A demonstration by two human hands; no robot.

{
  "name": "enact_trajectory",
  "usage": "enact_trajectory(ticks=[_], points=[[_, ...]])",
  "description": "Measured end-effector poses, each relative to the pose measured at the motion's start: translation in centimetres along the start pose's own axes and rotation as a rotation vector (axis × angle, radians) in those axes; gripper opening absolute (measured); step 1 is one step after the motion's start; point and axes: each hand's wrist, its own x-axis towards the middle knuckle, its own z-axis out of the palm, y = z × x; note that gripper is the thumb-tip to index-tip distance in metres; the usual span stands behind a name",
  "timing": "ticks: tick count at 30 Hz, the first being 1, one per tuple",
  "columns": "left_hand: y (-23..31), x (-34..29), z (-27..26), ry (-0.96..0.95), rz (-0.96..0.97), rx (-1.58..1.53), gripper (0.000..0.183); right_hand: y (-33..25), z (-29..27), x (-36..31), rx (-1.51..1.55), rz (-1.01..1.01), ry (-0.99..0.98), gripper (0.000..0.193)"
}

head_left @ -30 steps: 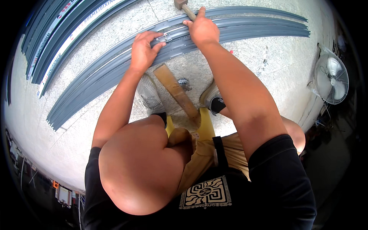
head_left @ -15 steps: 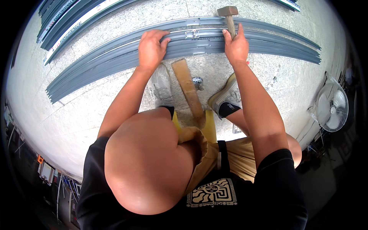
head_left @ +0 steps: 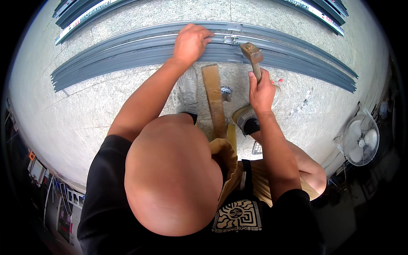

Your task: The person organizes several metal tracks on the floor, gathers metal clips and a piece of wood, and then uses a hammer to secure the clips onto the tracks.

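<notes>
Several long grey metal profiles (head_left: pixel 127 50) lie side by side on the floor, bowed by the lens. My left hand (head_left: pixel 192 42) is over the upper ones, its fingers curled around the edge of one profile. Just right of its fingertips, a small silvery metal connector (head_left: pixel 231 40) sits at the middle of that profile. My right hand (head_left: pixel 262 92) is closed around the wooden handle of a hammer (head_left: pixel 252 52). The hammer's blocky head is raised in front of the lower profiles, right of the connector.
A wooden board (head_left: pixel 213 100) lies between my shoes, with a printed roll (head_left: pixel 226 91) beside it. Wrapped grey profiles (head_left: pixel 87 19) are stacked at the far left, more (head_left: pixel 316 16) at the far right. A white fan (head_left: pixel 361 140) stands at right. Small scraps (head_left: pixel 301 104) lie on the floor.
My right hand has drawn back off the profiles toward me, bringing the hammer lower. My left hand has shifted right in view, closer to the connector. The whole view has turned slightly.
</notes>
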Motion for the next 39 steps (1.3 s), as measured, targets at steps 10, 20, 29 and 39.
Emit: enact_trajectory(ticks=[10,20,29,39], points=[[-1.2,0.3,1.0,0.047,0.027,-0.009,0.009,-0.1,2.2,2.1,-0.107,-0.074,-0.07,0.034],[-0.7,0.4,0.7,0.026,0.007,-0.019,0.008,0.3,2.4,1.7,-0.1,-0.134,-0.011,0.031],[-0.8,0.4,0.8,0.011,-0.002,0.004,0.009,0.0,2.3,1.8,-0.146,-0.023,-0.122,0.032],[-0.8,0.4,0.9,0.013,-0.005,0.002,0.008,0.1,2.7,1.5,-0.063,-0.089,-0.053,0.028]])
